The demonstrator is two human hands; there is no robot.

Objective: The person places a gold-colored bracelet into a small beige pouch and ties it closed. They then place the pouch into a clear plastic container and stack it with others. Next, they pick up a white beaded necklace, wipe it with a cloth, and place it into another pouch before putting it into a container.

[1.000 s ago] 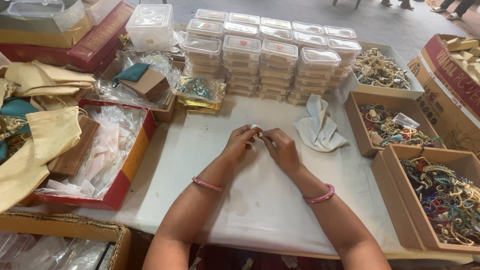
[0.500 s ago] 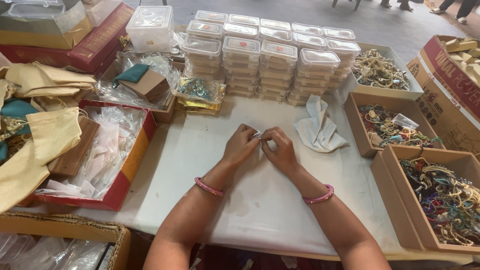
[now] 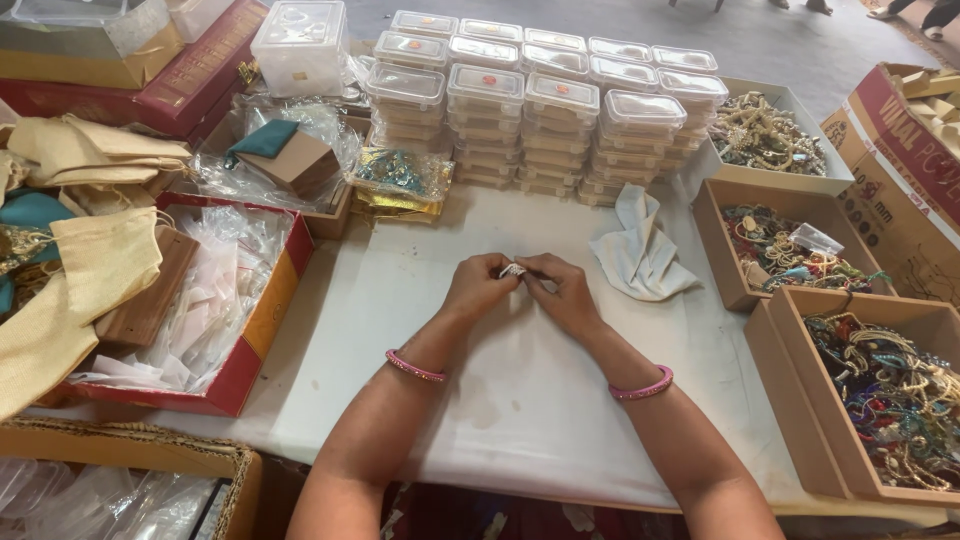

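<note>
Both hands meet mid-tabletop (image 3: 520,400), left hand (image 3: 480,287) and right hand (image 3: 565,297) pinching one tiny silvery trinket (image 3: 514,270) between fingertips, white cloth (image 3: 640,255) crumpled just to the right.

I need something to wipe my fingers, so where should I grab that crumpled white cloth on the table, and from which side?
Pinch the crumpled white cloth at its raised upper fold, coming from above with the right hand. That peak probably stands clear of the white table cover, while the lower edges lie flat and would likely be harder to pinch.
</note>
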